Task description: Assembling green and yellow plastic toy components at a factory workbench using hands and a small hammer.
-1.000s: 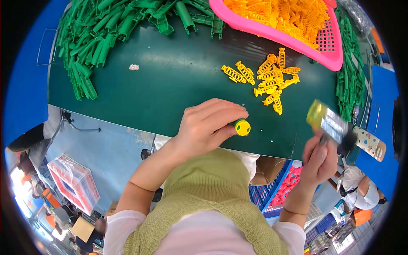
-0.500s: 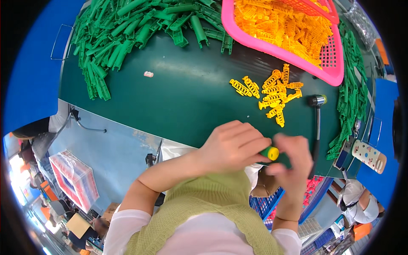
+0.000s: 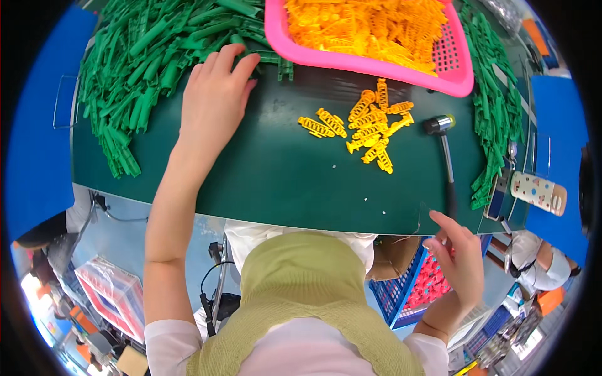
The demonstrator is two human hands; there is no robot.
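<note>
My left hand (image 3: 215,94) is stretched over the far side of the table at the edge of a heap of green plastic half-shells (image 3: 144,56). Its fingers are bent but apart, next to the nearest pieces, and nothing shows in its grasp. Low on the right, my right hand (image 3: 461,260) hovers beside the table's front edge, above a blue crate (image 3: 394,289). Thumb and fingers there stand apart with nothing visible between them. A small group of yellow ribbed plastic pieces (image 3: 370,128) lies mid-table. Right of them rests a hammer (image 3: 446,153) with a dark handle.
A pink basket (image 3: 370,66) full of yellow pieces stands at the back. More green pieces (image 3: 495,106) line the right side, near a phone in a patterned case (image 3: 538,193). Pink-red pieces (image 3: 429,282) fill the crate below the table's edge.
My left hand has gone from the front of the table to the green heap. My right hand has moved lower and right. The green piece with a yellow end is out of my hands.
</note>
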